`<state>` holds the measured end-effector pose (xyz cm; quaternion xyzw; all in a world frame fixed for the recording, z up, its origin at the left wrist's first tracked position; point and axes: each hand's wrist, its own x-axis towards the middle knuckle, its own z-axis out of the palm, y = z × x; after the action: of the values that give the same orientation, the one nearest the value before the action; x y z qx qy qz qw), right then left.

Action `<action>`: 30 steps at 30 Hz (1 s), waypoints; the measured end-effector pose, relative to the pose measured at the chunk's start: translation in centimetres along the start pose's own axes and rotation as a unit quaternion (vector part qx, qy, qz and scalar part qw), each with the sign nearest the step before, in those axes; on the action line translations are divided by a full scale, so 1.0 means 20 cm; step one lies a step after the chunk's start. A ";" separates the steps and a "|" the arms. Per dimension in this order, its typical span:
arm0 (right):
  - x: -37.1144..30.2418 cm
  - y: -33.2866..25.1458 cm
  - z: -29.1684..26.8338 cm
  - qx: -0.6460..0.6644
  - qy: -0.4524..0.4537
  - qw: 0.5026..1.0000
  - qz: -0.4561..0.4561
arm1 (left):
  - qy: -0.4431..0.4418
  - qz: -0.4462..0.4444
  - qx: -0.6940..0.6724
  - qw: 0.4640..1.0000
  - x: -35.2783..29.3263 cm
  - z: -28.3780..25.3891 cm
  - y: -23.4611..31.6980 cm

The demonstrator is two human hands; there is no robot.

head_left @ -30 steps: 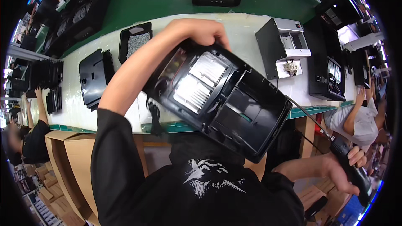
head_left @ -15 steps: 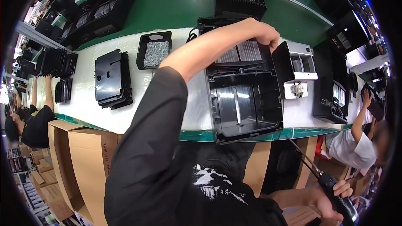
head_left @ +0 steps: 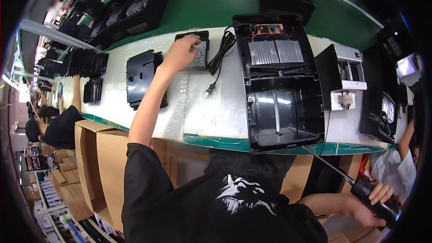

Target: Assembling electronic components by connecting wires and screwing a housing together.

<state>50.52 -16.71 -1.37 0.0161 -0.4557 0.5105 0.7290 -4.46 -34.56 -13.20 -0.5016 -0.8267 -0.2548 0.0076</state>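
My left hand (head_left: pixel 181 54) is over a black tray (head_left: pixel 203 34) of small silver screws (head_left: pixel 202 56). Its fingers are bent together among the screws, and what they pinch is hidden. Low on the right, my right hand (head_left: pixel 363 210) is wrapped around a black electric screwdriver (head_left: pixel 366 191). The long thin bit slants up toward the front edge of an open black housing (head_left: pixel 288 112) at the bench. Two finned metal heat sinks (head_left: pixel 275 52) and a circuit board with red wires (head_left: pixel 270 29) lie in the housing's far part.
A coiled black power cord (head_left: pixel 220 54) lies between tray and housing. Stacked black panels (head_left: pixel 144 76) sit left of the tray. A white-and-grey device (head_left: pixel 350 67) stands right of the housing. Cardboard boxes (head_left: pixel 110 166) are below the bench; co-workers (head_left: pixel 60 126) flank me.
My left hand has moved from the housing's far right side leftward to the screw tray, uncovering the board and cord. The right hand keeps its hold on the screwdriver. The view has shifted.
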 end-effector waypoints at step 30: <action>0.02 -0.02 0.17 -0.254 0.133 0.957 -0.052 | -0.007 -0.054 -0.009 0.998 -0.12 0.08 0.02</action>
<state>48.62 -18.28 1.13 -0.2138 -0.4678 0.3366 0.7887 -2.55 -35.64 -15.14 -0.4583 -0.8500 -0.2593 -0.0164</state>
